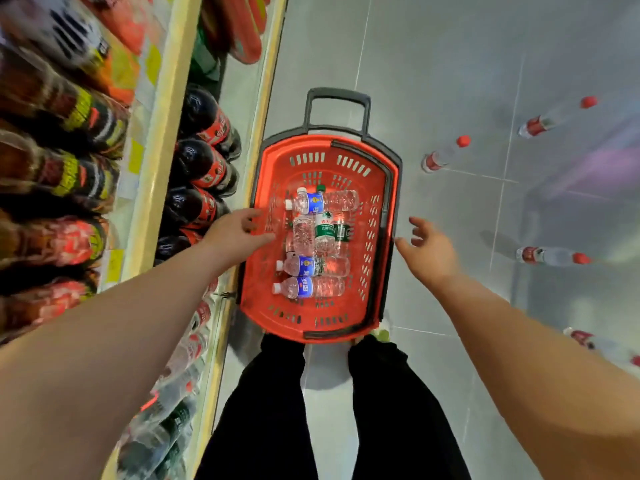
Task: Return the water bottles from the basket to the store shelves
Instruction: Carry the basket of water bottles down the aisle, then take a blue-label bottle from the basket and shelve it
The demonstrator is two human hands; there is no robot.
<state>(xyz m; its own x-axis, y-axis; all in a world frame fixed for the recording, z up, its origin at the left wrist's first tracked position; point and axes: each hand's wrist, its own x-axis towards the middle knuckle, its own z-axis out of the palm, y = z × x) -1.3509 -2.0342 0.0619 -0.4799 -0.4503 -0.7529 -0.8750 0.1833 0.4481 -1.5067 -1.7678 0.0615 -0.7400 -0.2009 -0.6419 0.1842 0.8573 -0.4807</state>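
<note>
Red basket (311, 142) on floor (450, 64), water bottles (325, 202) flat inside; left hand (239, 233) reaching over left rim for pick, grip unclear; right hand (433, 252) spread, empty.

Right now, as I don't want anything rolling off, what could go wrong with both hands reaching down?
The water bottles lie loose and crossed in the red basket; lifting one may roll others. The left hand reaches in close to the cola bottles at the shelf edge and could knock one. Red-capped bottles sit on the floor; a step may hit them.
</note>
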